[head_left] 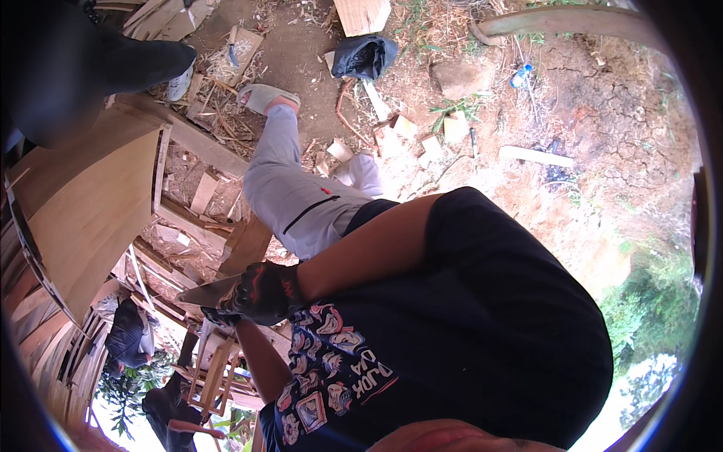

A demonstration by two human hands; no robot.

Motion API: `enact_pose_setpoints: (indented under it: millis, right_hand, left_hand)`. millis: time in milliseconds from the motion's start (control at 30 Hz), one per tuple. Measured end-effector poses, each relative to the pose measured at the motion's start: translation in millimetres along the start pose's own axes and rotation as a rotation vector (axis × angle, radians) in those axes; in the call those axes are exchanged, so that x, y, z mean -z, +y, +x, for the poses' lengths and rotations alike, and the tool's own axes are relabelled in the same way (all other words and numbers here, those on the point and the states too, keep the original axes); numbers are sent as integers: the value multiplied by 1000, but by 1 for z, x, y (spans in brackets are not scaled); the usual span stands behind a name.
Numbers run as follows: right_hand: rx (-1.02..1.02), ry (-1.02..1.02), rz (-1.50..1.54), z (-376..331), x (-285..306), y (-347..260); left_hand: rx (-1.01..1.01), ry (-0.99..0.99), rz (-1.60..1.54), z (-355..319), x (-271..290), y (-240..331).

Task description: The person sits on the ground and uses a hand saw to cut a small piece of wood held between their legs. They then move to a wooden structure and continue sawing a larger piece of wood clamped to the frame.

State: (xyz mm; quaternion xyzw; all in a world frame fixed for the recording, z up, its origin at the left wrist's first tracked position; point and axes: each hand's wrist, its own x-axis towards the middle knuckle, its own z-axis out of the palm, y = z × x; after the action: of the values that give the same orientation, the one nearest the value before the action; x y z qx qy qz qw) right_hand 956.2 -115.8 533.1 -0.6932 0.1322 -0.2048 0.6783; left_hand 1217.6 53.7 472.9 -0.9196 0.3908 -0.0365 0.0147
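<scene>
My right hand [265, 292], in a black glove with red marks, is closed on a flat, tapering brown-grey piece [205, 291]. The piece narrows to a point on the left; its exact kind is unclear. My left hand [221, 316], also in a dark glove, is just below it, its visible fingers curled against the lower edge. The right hand and the piece cover part of the left. Both hands are in front of my dark printed T-shirt [452, 324]. Beyond my right forearm stretches a leg in pale grey trousers [282, 177], with a sandal on the foot.
On the left stands a large wooden panel [90, 218] among boards and scraps. A person's dark leg [143, 64] shows at the top left, and a person in dark clothes [128, 331] at the lower left. A black bag [364, 58] and a bottle [521, 75] lie on the ground.
</scene>
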Motion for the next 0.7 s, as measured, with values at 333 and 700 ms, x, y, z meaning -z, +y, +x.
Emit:
enact_pose_setpoints:
  millis: [333,700]
  right_hand:
    - [-24,98,-162,8,19,-18]
    - [37,-96,-140,8,31,-11]
  left_hand:
    - [0,-41,2,8,-5,-2]
    - [21,-70,0,-2,-8,-1]
